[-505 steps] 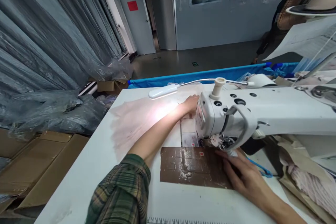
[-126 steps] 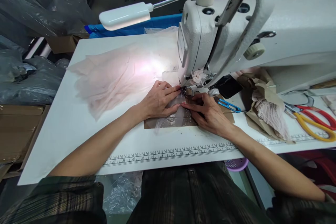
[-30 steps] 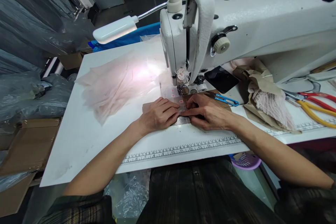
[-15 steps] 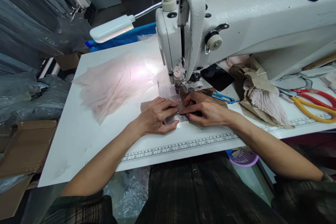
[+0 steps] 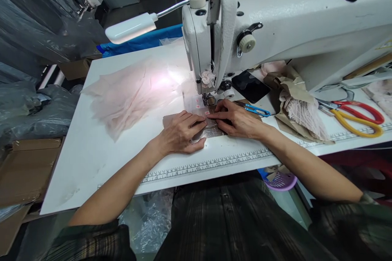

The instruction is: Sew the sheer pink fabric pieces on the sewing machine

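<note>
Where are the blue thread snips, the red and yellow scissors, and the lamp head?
blue thread snips (image 5: 256, 110), head view, on the blue handle loop.
red and yellow scissors (image 5: 357, 120), head view, on the yellow handle.
lamp head (image 5: 130, 28), head view, middle of the white housing.

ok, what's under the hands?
Both hands, left hand and right hand, press a sheer strip onto a brown sheet. The strip's middle is covered.
</note>
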Tool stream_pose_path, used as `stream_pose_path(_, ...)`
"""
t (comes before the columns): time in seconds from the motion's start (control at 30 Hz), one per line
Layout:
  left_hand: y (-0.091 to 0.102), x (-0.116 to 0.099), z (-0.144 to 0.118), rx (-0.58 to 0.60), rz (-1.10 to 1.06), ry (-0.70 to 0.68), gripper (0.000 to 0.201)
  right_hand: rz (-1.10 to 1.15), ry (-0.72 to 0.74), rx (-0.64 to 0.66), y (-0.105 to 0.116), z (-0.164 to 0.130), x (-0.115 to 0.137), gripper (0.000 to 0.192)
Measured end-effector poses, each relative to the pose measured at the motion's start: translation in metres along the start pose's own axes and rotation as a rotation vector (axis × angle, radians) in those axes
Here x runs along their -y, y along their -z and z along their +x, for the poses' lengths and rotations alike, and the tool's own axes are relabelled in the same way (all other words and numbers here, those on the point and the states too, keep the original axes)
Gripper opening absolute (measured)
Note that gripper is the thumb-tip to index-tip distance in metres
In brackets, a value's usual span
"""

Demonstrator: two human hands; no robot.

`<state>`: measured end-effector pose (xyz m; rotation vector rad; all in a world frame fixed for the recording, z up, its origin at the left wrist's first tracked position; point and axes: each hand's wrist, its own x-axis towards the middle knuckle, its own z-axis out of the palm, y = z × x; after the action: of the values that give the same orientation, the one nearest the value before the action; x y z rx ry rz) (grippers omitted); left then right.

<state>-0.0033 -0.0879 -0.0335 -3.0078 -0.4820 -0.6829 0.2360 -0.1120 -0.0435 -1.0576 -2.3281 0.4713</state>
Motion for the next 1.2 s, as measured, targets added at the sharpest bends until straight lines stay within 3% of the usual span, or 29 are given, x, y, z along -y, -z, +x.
stream_pose_path(0.43,0.005,-0.004,0.004,0.065,0.016,0.041,0.032,-0.049,0.049,0.009,-0.001,0.001,-0.003,0.042)
stream_pose_path(0.67,0.008,0.002,0.009,0.139,0.096,0.015,0.036,-0.094,-0.027,0.022,-0.002,0.004,0.002,0.035)
stream_pose_path(1.2,0.008,0.021,0.014,0.256,0.082,0.077,0.047,-0.294,-0.16,0.121,0.0,0.013,0.005,0.041)
